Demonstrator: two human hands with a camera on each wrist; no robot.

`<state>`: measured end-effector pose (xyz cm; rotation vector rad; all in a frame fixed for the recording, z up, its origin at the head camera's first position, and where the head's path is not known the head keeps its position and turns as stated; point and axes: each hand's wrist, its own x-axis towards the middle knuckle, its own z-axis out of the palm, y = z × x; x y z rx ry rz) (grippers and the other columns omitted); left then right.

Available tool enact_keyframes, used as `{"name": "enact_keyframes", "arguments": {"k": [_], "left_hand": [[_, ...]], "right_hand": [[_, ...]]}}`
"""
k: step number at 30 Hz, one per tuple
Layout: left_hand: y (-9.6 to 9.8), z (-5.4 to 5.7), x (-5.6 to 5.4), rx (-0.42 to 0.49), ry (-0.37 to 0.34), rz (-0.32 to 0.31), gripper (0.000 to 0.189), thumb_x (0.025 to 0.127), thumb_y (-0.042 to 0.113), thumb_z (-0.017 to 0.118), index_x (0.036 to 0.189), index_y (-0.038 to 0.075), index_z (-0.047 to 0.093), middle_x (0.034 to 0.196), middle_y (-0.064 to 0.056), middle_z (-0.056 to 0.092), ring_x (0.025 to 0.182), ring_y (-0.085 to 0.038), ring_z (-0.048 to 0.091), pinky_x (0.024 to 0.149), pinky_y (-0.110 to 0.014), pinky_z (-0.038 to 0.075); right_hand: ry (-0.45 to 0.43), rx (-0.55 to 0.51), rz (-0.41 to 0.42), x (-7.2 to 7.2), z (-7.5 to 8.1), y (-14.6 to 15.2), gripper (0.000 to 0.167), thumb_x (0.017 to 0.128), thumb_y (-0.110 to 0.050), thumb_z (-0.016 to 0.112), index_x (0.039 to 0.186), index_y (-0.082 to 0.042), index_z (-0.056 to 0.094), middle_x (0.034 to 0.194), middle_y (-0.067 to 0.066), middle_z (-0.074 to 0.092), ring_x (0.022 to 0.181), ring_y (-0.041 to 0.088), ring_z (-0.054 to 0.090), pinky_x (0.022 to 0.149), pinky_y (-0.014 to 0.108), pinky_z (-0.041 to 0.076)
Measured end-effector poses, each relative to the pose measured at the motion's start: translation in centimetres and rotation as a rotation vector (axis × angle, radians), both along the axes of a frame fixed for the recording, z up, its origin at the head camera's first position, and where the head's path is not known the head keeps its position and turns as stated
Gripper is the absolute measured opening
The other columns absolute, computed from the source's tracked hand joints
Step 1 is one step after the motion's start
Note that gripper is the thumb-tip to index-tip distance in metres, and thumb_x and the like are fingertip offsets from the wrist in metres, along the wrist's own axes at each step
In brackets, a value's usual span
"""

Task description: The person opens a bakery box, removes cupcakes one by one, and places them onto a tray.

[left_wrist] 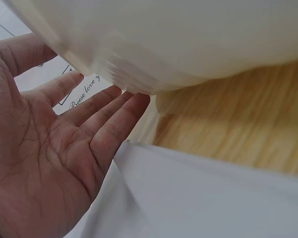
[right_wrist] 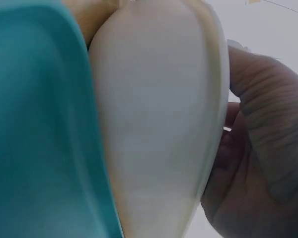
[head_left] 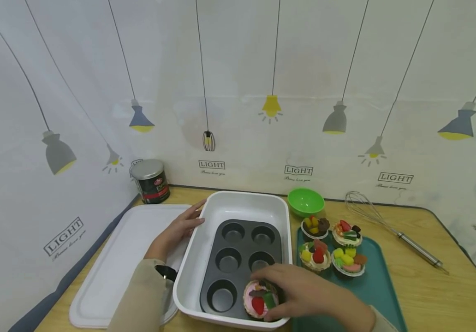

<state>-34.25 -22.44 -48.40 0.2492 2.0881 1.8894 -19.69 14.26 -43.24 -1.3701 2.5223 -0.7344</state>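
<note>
A dark grey muffin tin (head_left: 245, 244) lies inside a deep white rectangular tub (head_left: 288, 230). My right hand (head_left: 304, 288) reaches over the tub's right wall and holds a toy cupcake (head_left: 251, 295) with pink cream and a strawberry, at the tin's near right cup. In the right wrist view the tub wall (right_wrist: 154, 114) hides the cupcake and the fingertips. My left hand (head_left: 176, 232) is at the tub's left side. Seen from the left wrist, its palm faces up, with fingers (left_wrist: 114, 126) extended and their tips touching the tub's outer wall (left_wrist: 188, 44).
Several decorated cupcakes (head_left: 314, 256) sit on a teal tray (head_left: 381, 281) to the right. Behind it are a green bowl (head_left: 306, 202) and a whisk (head_left: 391, 228). A white lid (head_left: 109, 267) lies at the left, with a black can (head_left: 152, 182) behind it.
</note>
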Motion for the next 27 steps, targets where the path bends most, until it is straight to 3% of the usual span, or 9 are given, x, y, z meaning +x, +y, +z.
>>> {"name": "enact_keyframes", "arguments": {"k": [4, 9, 14, 23, 27], "left_hand": [[0.02, 0.07, -0.07, -0.005, 0.002, -0.011, 0.065, 0.099, 0.028, 0.062, 0.157, 0.037, 0.034, 0.162, -0.008, 0.033, 0.137, -0.033, 0.047, 0.098, -0.044, 0.050], [0.10, 0.13, -0.09, -0.005, -0.014, 0.000, 0.065, 0.097, 0.028, 0.063, 0.156, 0.039, 0.035, 0.161, -0.007, 0.035, 0.135, -0.031, 0.049, 0.098, -0.044, 0.050], [0.23, 0.09, -0.15, -0.009, -0.023, 0.003, 0.066, 0.097, 0.028, 0.063, 0.156, 0.038, 0.035, 0.161, -0.006, 0.035, 0.135, -0.030, 0.050, 0.098, -0.044, 0.050], [0.25, 0.16, -0.24, -0.014, -0.001, -0.018, 0.067, 0.098, 0.028, 0.062, 0.158, 0.035, 0.032, 0.162, -0.009, 0.032, 0.137, -0.032, 0.048, 0.097, -0.043, 0.050], [0.18, 0.21, -0.19, -0.027, -0.001, -0.012, 0.067, 0.098, 0.030, 0.061, 0.158, 0.035, 0.031, 0.162, -0.009, 0.032, 0.137, -0.032, 0.047, 0.098, -0.044, 0.049]], "right_hand": [[-0.034, 0.057, -0.042, 0.16, 0.46, -0.40, 0.065, 0.083, -0.057, 0.075, 0.137, -0.025, 0.058, 0.124, -0.016, 0.060, 0.104, 0.001, 0.055, 0.093, 0.033, 0.050], [-0.026, 0.112, -0.057, 0.20, 0.69, -0.75, 0.063, 0.082, -0.051, 0.080, 0.135, -0.024, 0.059, 0.129, -0.014, 0.059, 0.114, 0.005, 0.055, 0.099, 0.035, 0.049], [-0.043, 0.137, -0.074, -0.04, 0.55, -0.73, 0.066, 0.080, -0.055, 0.080, 0.135, -0.026, 0.059, 0.129, -0.015, 0.057, 0.112, 0.004, 0.054, 0.097, 0.035, 0.050], [-0.039, 0.119, -0.089, 0.06, 0.62, -0.82, 0.064, 0.079, -0.058, 0.080, 0.131, -0.026, 0.062, 0.119, -0.017, 0.057, 0.095, 0.001, 0.052, 0.086, 0.030, 0.051], [-0.023, 0.107, -0.090, 0.10, 0.64, -0.87, 0.058, 0.079, -0.053, 0.081, 0.127, -0.026, 0.061, 0.118, -0.017, 0.058, 0.100, 0.002, 0.053, 0.090, 0.031, 0.051]]}}
